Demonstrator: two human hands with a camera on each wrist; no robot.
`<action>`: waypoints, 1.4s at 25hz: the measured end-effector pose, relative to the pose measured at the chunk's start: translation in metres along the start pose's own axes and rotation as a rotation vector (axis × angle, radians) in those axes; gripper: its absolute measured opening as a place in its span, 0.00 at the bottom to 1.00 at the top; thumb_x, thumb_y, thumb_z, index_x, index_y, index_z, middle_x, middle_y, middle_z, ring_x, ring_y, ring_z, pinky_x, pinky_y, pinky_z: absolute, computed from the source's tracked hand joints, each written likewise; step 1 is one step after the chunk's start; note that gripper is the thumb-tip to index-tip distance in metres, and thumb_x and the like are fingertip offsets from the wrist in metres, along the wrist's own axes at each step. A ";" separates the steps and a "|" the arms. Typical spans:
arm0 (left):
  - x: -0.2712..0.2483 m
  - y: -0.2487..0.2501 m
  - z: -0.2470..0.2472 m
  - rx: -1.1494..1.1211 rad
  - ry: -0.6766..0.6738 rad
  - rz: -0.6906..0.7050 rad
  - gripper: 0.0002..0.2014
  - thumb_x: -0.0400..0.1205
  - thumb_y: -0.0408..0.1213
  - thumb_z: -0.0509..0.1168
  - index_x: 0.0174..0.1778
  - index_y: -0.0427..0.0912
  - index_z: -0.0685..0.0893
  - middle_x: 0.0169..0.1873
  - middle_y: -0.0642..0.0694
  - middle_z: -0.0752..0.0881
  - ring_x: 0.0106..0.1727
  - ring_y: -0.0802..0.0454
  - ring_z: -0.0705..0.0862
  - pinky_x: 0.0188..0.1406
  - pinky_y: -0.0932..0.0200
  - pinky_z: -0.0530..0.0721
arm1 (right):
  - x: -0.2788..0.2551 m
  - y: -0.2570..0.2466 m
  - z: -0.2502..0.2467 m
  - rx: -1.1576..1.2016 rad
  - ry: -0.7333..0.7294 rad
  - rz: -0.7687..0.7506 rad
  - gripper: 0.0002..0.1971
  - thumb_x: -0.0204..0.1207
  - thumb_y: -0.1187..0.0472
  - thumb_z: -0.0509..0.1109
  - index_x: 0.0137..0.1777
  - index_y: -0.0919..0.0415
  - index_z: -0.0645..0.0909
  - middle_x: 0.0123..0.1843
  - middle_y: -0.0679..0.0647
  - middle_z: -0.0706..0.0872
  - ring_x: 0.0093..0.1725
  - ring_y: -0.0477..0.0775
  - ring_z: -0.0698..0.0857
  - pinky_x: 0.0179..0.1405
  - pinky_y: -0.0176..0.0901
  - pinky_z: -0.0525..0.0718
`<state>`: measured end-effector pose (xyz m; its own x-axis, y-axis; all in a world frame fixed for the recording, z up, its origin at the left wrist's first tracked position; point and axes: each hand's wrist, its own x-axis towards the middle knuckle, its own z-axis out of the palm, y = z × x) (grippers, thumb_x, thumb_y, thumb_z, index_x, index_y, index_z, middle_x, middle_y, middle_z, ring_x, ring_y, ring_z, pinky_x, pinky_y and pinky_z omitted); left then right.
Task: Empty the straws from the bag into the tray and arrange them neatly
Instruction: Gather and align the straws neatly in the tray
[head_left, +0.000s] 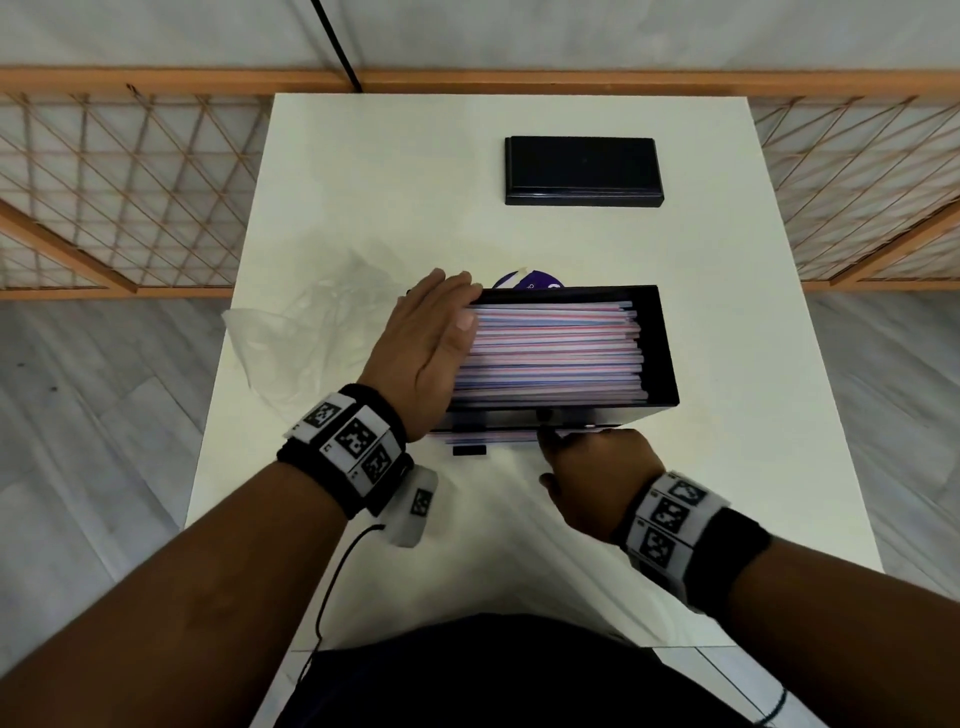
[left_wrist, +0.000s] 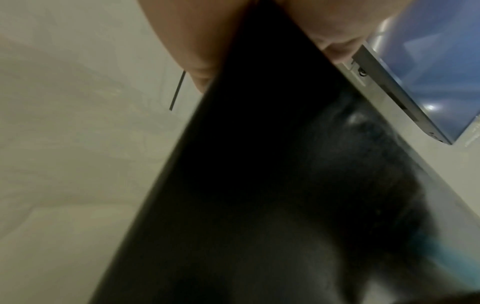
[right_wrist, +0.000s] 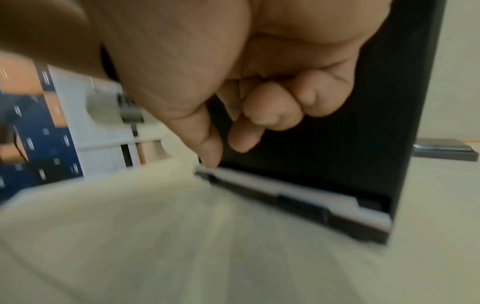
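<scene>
A black tray (head_left: 661, 338) stands mid-table, filled with pink, blue and white straws (head_left: 550, 358) lying side by side. My left hand (head_left: 431, 338) is flat, with straight fingers pressed against the left ends of the straws. In the left wrist view the tray's dark wall (left_wrist: 259, 164) fills the frame below my fingers (left_wrist: 335, 30). My right hand (head_left: 597, 473) sits at the tray's near lower edge with its fingers curled. In the right wrist view one fingertip (right_wrist: 211, 162) touches that bottom edge of the tray (right_wrist: 337, 144), and nothing shows inside the hand. The clear plastic bag (head_left: 306, 338) lies crumpled left of the tray.
A flat black lid or second tray (head_left: 582, 171) lies at the back of the white table (head_left: 363, 156). A round purple object (head_left: 530, 280) peeks out behind the straw tray. A wooden lattice fence runs behind the table.
</scene>
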<state>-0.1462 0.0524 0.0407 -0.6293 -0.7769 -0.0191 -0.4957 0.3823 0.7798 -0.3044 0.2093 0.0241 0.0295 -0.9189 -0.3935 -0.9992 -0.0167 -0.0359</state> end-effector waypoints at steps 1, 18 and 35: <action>-0.001 0.000 0.001 -0.007 0.000 -0.003 0.35 0.86 0.58 0.40 0.81 0.41 0.73 0.83 0.47 0.70 0.82 0.63 0.56 0.87 0.44 0.55 | 0.009 0.001 0.010 -0.043 -0.013 0.002 0.24 0.83 0.52 0.60 0.76 0.61 0.71 0.56 0.55 0.88 0.52 0.65 0.88 0.42 0.47 0.80; -0.003 -0.009 -0.003 -0.289 0.081 -0.028 0.32 0.85 0.60 0.44 0.77 0.46 0.77 0.81 0.51 0.73 0.85 0.60 0.63 0.86 0.55 0.59 | 0.024 -0.004 0.008 -0.056 -0.020 -0.078 0.09 0.48 0.71 0.77 0.22 0.63 0.79 0.16 0.56 0.77 0.14 0.63 0.78 0.14 0.45 0.76; -0.015 -0.010 0.006 -0.227 0.220 -0.107 0.33 0.85 0.60 0.45 0.80 0.45 0.74 0.82 0.57 0.65 0.83 0.66 0.63 0.80 0.74 0.59 | 0.016 0.023 -0.065 0.026 0.314 -0.057 0.18 0.77 0.44 0.57 0.45 0.53 0.85 0.43 0.52 0.83 0.44 0.61 0.81 0.41 0.54 0.83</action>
<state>-0.1355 0.0630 0.0300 -0.4243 -0.9055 0.0084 -0.3906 0.1914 0.9004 -0.3286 0.1688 0.0768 0.0714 -0.9936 -0.0874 -0.9951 -0.0650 -0.0750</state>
